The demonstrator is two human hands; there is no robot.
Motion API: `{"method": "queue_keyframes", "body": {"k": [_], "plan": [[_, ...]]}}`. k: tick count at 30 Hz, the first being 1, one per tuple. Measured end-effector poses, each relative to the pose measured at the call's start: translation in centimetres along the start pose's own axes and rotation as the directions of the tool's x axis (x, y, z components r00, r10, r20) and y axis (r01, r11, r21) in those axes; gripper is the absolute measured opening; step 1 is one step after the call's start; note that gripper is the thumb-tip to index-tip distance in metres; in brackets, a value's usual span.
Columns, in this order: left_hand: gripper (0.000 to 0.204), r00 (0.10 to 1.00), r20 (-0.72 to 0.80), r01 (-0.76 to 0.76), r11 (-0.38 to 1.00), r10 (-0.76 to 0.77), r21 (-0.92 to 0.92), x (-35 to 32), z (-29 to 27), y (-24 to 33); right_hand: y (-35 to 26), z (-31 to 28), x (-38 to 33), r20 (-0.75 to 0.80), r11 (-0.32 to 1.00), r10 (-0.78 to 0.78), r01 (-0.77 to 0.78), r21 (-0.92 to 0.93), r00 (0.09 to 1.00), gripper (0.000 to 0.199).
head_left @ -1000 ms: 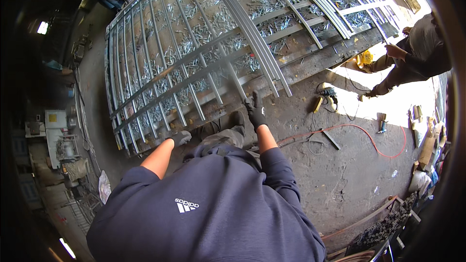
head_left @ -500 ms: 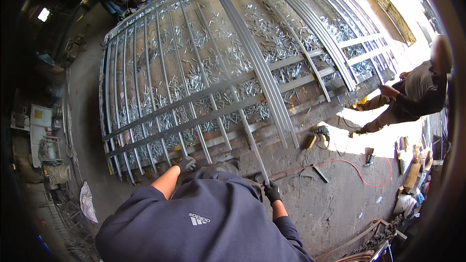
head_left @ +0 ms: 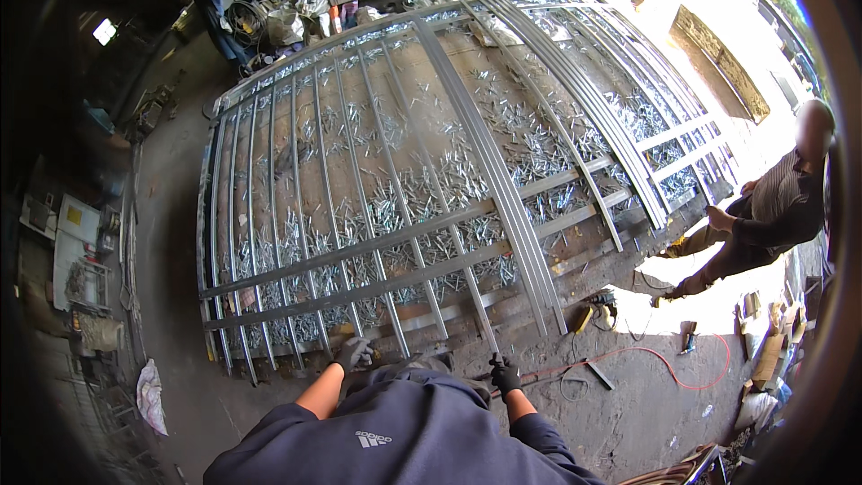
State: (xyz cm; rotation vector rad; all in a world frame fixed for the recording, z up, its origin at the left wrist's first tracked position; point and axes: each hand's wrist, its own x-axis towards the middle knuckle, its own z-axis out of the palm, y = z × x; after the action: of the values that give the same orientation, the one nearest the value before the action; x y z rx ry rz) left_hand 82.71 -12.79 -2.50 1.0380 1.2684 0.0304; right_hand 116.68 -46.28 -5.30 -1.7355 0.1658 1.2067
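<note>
Long straight silvery metal bar (head_left: 475, 297) across flat brown tabletop (head_left: 471, 58), pointing 11 o'clock. Black-gloved right hand (head_left: 505, 373) at near end, closure unclear; grey-gloved left hand (head_left: 355, 353), 9 o'clock, likewise unclear. Bar likely stiff, slippery; grasp near end.

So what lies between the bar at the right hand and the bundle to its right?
The head view shows loose short metal pieces between that bar and the bundle, with two crosswise bars spanning the near part.

Dark navy cloth sweatshirt (head_left: 404, 427), small white chest emblem (head_left: 373, 439), sleeves (head_left: 542, 438) ending mid-arm; dark fabric gloves (head_left: 353, 353) on both hands (head_left: 505, 375).
</note>
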Motion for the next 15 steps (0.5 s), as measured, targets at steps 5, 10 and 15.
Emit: {"method": "queue_keyframes", "body": {"k": [5,10,15], "plan": [[0.027,0.995,0.054,-0.087,0.996,0.087,0.0,-0.5,-0.6,0.1,1.8,1.4,0.7,-0.164,0.999,-0.02,0.016,-0.03,0.986,0.035],[0.03,0.999,0.048,-0.013,0.995,0.008,0.098,-0.4,-0.4,0.7,-0.6,3.1,2.9,-0.15,0.996,-0.084,0.08,-0.029,0.985,0.034],[0.035,0.988,0.157,-0.051,0.972,0.015,0.229,-0.3,-1.1,1.3,-7.3,6.7,7.9,-0.11,0.996,-0.02,0.011,-0.084,0.994,0.041]]}}
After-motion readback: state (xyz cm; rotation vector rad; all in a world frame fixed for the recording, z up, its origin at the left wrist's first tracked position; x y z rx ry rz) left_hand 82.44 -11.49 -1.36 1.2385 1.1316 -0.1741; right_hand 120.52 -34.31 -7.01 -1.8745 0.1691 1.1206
